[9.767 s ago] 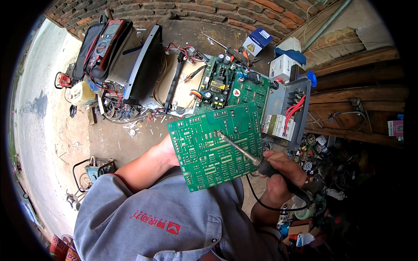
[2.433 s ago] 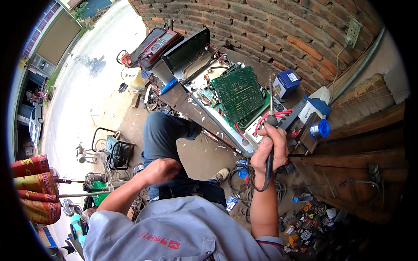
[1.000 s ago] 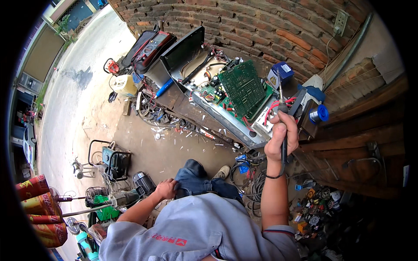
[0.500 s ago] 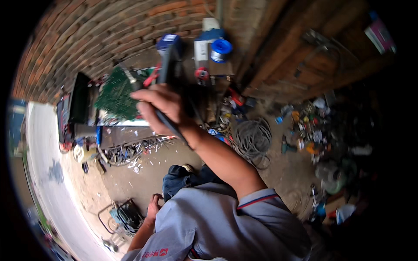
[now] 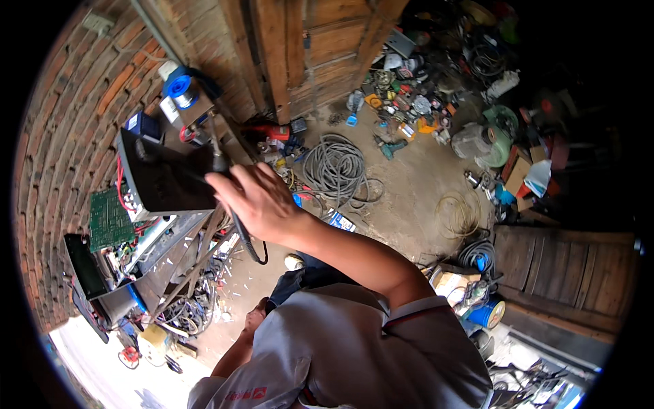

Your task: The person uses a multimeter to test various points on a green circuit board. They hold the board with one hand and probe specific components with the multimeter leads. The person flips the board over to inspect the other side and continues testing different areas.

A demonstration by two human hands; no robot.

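Observation:
My right hand (image 5: 257, 202) is raised and shut on a black-handled soldering iron (image 5: 218, 155). Its metal tip points up toward a blue solder spool (image 5: 180, 87) on the bench by the brick wall, and its cord hangs below my wrist. The hand hovers over the black casing of an opened machine (image 5: 163, 183). A green circuit board (image 5: 107, 218) lies to the left of that casing, among red wires. My left hand (image 5: 255, 317) rests low on my knee, partly hidden by my grey shirt; it appears to hold nothing.
A grey coil of cable (image 5: 338, 167) lies on the dirt floor, with scattered tools and parts (image 5: 409, 109) behind it. A wooden post (image 5: 272, 54) stands by the brick wall. A blue bucket (image 5: 487, 313) and a dark cable coil (image 5: 477, 253) sit at right.
The view has swung to the right, so the bench now sits at the left. My right hand stays up at the bench with the soldering iron. My left hand has stayed low near my knee.

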